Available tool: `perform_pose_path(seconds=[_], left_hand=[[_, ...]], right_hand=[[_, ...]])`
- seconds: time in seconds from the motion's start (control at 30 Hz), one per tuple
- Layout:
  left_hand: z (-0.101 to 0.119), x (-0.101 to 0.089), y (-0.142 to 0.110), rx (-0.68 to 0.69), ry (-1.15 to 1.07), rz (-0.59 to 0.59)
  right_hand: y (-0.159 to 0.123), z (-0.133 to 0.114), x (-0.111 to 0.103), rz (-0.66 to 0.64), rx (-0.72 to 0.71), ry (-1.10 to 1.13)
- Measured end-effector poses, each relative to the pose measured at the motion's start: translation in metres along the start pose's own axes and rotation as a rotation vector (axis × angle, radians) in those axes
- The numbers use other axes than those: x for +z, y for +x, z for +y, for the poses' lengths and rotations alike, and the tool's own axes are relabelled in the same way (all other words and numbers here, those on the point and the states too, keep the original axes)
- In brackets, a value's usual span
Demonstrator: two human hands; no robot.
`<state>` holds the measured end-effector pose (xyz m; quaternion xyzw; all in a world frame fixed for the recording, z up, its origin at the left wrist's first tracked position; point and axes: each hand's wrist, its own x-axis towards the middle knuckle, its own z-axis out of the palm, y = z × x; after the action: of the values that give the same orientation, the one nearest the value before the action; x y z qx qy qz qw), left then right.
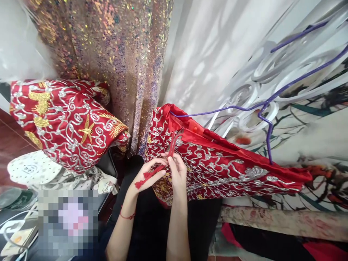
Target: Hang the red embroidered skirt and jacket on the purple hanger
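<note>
A red garment [217, 159] with silver and gold embroidery hangs from a purple wire hanger [236, 107]. Its upper edge shows a plain, shiny red lining. Near the left end of that edge, a narrow red zipper [172, 143] runs down toward my fingertips. My right hand [178, 172] is closed in a pinch at the zipper's lower end. Beside it, my left hand [149, 172] has its fingers bent in against the same spot, meeting the right fingertips. A ragged red strip [148, 175] lies across my left hand. My fingers hide the exact grip.
To the left lies another red embroidered piece [73, 123], above a white dotted cap [32, 168]. A sequined cloth [116, 54] hangs behind. White scrollwork [244, 98] stands at right, beside a floral-patterned panel [312, 127]. A white cable [13, 239] is at lower left.
</note>
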<state>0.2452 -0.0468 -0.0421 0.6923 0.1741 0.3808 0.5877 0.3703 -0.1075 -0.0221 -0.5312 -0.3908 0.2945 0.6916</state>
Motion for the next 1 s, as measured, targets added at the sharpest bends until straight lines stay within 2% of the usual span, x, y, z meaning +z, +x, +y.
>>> perform_pose_path(seconds=[0.07, 0.17, 0.3, 0.37, 0.5, 0.57, 0.67, 0.73, 0.9, 0.93, 1.0], left_hand=[[-0.005, -0.008, -0.001, -0.062, -0.015, 0.029], [-0.019, -0.016, -0.001, -0.159, 0.015, 0.138], [-0.027, -0.018, 0.001, -0.192, 0.138, 0.236], [-0.018, -0.013, 0.002, -0.173, 0.153, 0.244], [0.012, 0.003, 0.004, -0.072, 0.112, 0.231], [0.021, 0.012, 0.005, -0.016, 0.105, 0.226], [0.024, 0.021, 0.006, 0.021, 0.171, 0.278], [0.021, 0.025, 0.006, -0.001, 0.172, 0.308], [0.016, 0.035, 0.008, -0.064, 0.014, 0.203], [0.016, 0.038, 0.009, -0.076, -0.001, 0.209], [0.014, 0.04, 0.012, -0.116, -0.054, 0.317]], right_hand=[[-0.002, 0.001, -0.001, 0.0, -0.026, -0.013], [-0.01, 0.004, -0.001, 0.054, -0.058, -0.002], [-0.017, 0.004, -0.003, 0.134, -0.067, 0.03], [-0.019, 0.001, -0.006, 0.07, -0.114, 0.007], [-0.026, -0.005, -0.012, -0.144, -0.182, -0.146], [-0.031, -0.005, -0.012, -0.166, -0.165, -0.297], [-0.037, 0.001, -0.01, -0.066, -0.19, -0.492], [-0.039, 0.004, -0.01, 0.022, -0.233, -0.525], [-0.037, 0.012, -0.021, 0.189, -0.304, -0.449], [-0.037, 0.014, -0.023, 0.238, -0.312, -0.417], [-0.036, 0.02, -0.027, 0.333, -0.29, -0.34]])
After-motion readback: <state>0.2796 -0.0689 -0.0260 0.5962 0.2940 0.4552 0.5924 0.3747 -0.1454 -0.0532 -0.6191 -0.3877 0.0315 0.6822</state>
